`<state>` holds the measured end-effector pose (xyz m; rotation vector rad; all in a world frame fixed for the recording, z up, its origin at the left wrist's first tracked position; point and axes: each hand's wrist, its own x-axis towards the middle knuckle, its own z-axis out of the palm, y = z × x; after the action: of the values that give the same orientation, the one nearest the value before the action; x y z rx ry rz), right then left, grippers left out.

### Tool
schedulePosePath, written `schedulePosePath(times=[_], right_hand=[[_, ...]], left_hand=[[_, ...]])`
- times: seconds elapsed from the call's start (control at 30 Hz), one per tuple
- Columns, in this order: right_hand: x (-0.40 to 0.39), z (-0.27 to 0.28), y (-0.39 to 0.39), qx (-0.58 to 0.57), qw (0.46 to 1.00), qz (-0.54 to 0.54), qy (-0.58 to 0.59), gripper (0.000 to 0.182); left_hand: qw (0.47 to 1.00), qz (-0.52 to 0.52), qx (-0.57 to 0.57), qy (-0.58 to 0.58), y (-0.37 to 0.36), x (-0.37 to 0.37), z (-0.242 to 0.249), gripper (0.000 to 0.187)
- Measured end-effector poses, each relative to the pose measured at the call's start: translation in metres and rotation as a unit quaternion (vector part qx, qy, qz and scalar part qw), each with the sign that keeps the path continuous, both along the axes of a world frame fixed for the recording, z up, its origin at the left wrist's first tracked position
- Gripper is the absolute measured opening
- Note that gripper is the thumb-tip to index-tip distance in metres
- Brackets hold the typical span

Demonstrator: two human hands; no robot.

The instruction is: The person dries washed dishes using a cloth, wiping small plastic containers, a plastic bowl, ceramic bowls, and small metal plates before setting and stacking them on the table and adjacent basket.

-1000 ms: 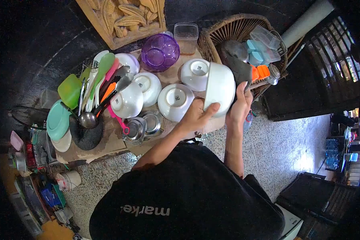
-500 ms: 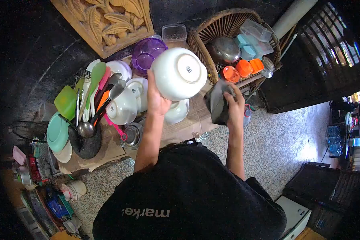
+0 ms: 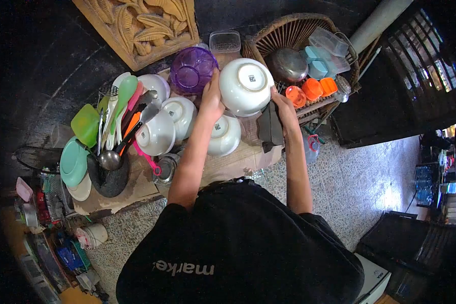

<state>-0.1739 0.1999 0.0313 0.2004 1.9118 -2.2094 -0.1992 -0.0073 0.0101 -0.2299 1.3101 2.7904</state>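
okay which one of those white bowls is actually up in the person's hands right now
The white bowl turned base-up beside the purple bowl, with the left hand on one side and the right hand on the other. The other white bowls sit on the table.

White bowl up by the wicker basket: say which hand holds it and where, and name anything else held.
Both hands hold the white bowl, base up: the left hand on its left side, the right hand on its right side. The right hand also holds a dark cloth.
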Motion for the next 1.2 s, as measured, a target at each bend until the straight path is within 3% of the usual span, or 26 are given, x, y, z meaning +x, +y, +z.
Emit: schedulePosePath(times=[0.07,0.13,0.27,0.33,0.4,0.47,0.5,0.6,0.8,0.9,1.1,1.2], right_hand=[[-0.004,0.003,-0.001,-0.009,1.0,-0.006,-0.021,0.046],[-0.014,-0.007,0.001,-0.043,0.999,-0.005,-0.019,0.048],[-0.024,-0.02,-0.003,0.002,0.999,-0.035,-0.005,0.053],[-0.022,-0.02,-0.009,0.144,0.98,-0.015,0.133,0.057],[-0.022,-0.021,-0.011,0.163,0.98,-0.004,0.114,0.058],[-0.024,-0.027,-0.014,0.224,0.957,-0.035,0.179,0.063],[-0.025,-0.027,-0.014,0.257,0.953,-0.029,0.158,0.059],[-0.027,-0.023,-0.016,0.258,0.946,-0.054,0.19,0.066],[-0.026,-0.025,-0.024,0.261,0.937,-0.07,0.219,0.067],[-0.031,-0.037,-0.023,0.308,0.932,-0.065,0.179,0.069],[-0.031,-0.041,-0.021,0.344,0.928,-0.044,0.134,0.076],[-0.033,-0.055,-0.024,0.347,0.914,-0.069,0.196,0.077]], left_hand=[[0.999,0.019,-0.042,0.004,0.005,-0.009,-0.001,0.053],[0.948,0.126,-0.282,0.08,0.012,-0.012,0.007,0.057],[0.918,0.115,-0.374,0.072,0.019,-0.015,0.004,0.073],[0.914,0.095,-0.385,0.088,0.018,-0.019,0.002,0.076],[0.9,0.089,-0.424,0.051,0.021,-0.02,0.001,0.074],[0.904,0.082,-0.419,0.025,0.021,-0.019,0.005,0.073],[0.908,0.075,-0.413,-0.002,0.022,-0.018,0.006,0.072],[0.895,0.142,-0.421,0.045,0.022,-0.028,-0.021,0.068],[0.88,0.128,-0.452,-0.07,0.018,-0.038,-0.03,0.066],[0.902,0.12,-0.412,-0.047,0.017,-0.039,-0.038,0.065],[0.896,0.133,-0.42,-0.059,0.018,-0.038,-0.041,0.064],[0.887,0.1,-0.441,-0.095,0.015,-0.037,-0.039,0.065]])
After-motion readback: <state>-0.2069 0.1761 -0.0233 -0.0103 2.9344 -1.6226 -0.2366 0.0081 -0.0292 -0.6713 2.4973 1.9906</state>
